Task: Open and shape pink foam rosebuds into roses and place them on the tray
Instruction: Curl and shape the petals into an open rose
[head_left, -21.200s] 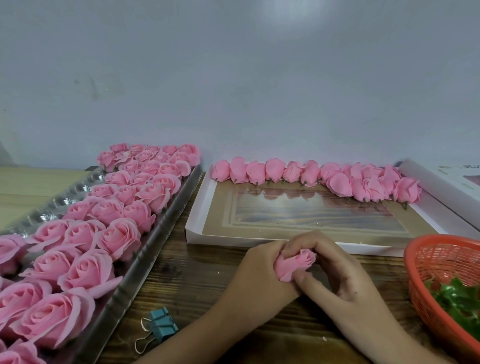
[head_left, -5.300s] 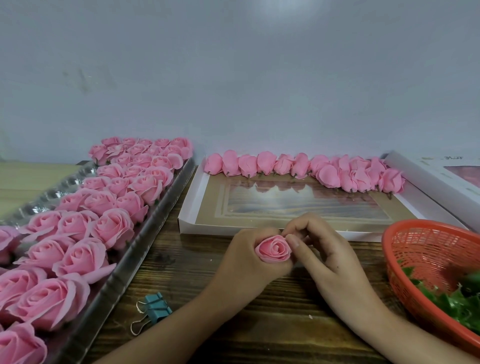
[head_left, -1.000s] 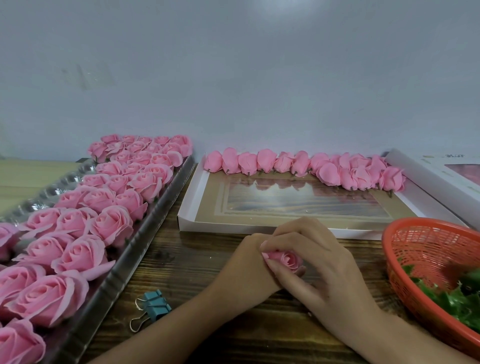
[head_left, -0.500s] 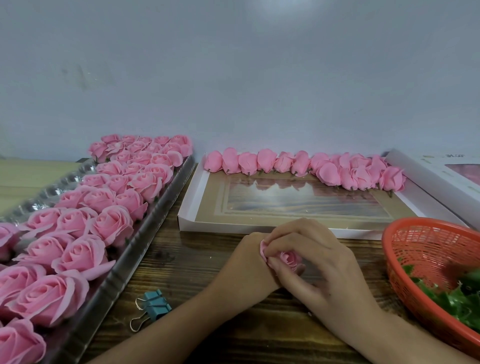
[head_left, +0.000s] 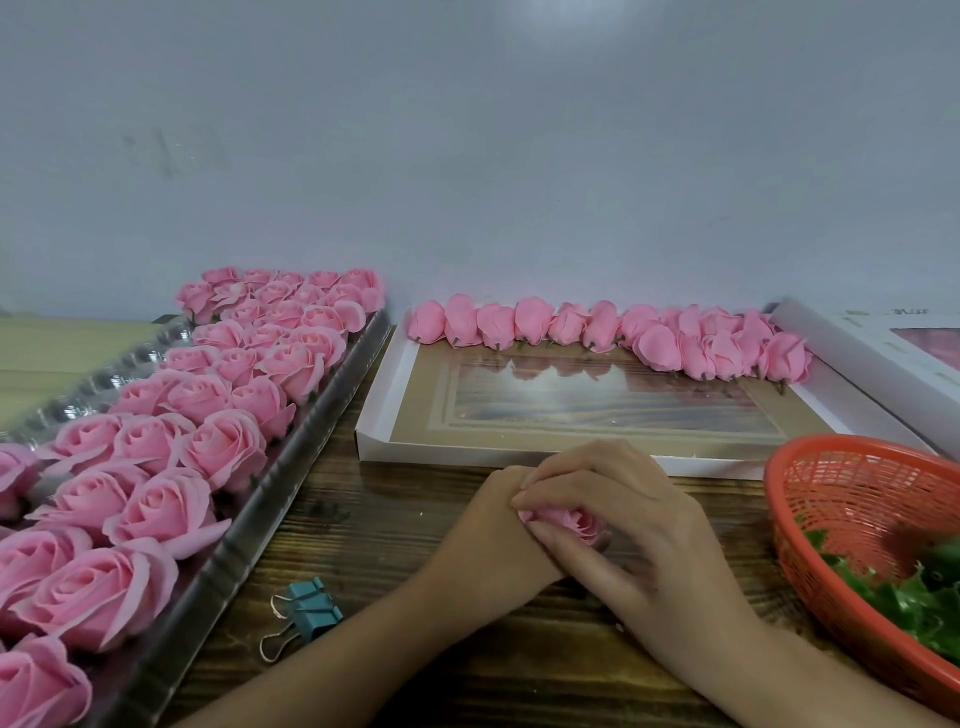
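Note:
A pink foam rosebud (head_left: 569, 522) sits between both hands just above the wooden table. My left hand (head_left: 488, 530) holds it from the left. My right hand (head_left: 618, 514) curls over its top, thumb and fingers pinching its petals, so most of the bud is hidden. The silver tray (head_left: 270, 499) on the left carries several rows of opened pink roses (head_left: 218, 447). A row of closed rosebuds (head_left: 602, 332) lines the far edge of a white box lid (head_left: 379, 415).
An orange mesh basket (head_left: 852, 499) with green leaves (head_left: 914, 592) stands at the right, close to my right wrist. A teal binder clip (head_left: 306, 618) lies on the table near my left forearm. Another white box (head_left: 883, 348) sits far right. A grey wall closes the back.
My right hand has shifted slightly over the rosebud, its fingers working along the petals. The left hand and everything else stay put.

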